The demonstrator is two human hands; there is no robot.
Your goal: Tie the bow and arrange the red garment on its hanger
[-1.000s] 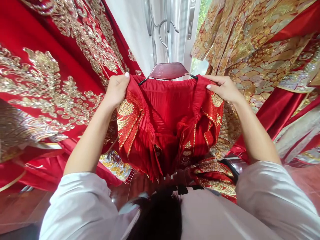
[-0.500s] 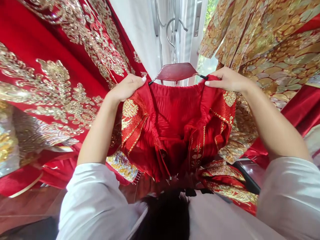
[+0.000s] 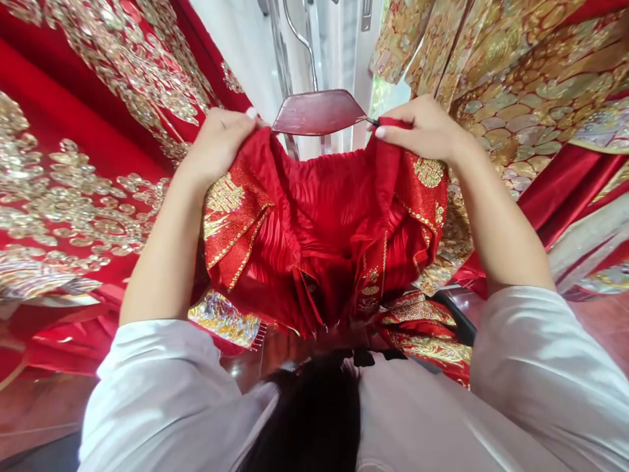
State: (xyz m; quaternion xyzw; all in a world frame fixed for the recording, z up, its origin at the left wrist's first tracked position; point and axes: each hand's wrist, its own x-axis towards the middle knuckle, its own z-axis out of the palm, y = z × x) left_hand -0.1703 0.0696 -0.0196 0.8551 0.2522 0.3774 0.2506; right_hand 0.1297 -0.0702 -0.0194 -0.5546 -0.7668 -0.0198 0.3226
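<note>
A red garment [image 3: 329,190] with a gathered neckline and gold-embroidered shoulder panels hangs in front of me, stretched between my hands. Its dark red hanger [image 3: 318,113] with a metal hook shows above the neckline. My left hand [image 3: 221,139] is closed on the garment's left shoulder, thumb on top, by the hanger's left end. At the other shoulder my right hand [image 3: 423,128] pinches the cloth next to the hanger's black-tipped right arm. The fingers underneath are mostly hidden. The lower part of the garment falls in dark folds toward my body.
On the left hangs a red gown [image 3: 147,78] with dense gold sequins. A gold scale-patterned robe [image 3: 531,92] hangs on the right. Behind the hanger are white curtain and a window frame [image 3: 366,26]. Red-and-gold cloth [image 3: 422,328] lies below right, above a reddish floor [image 3: 44,406].
The hanger, garment and both hands now appear higher and further left in view. The hanger's left arm, visible before, is now hidden at the left shoulder, and its hook top is out of frame.
</note>
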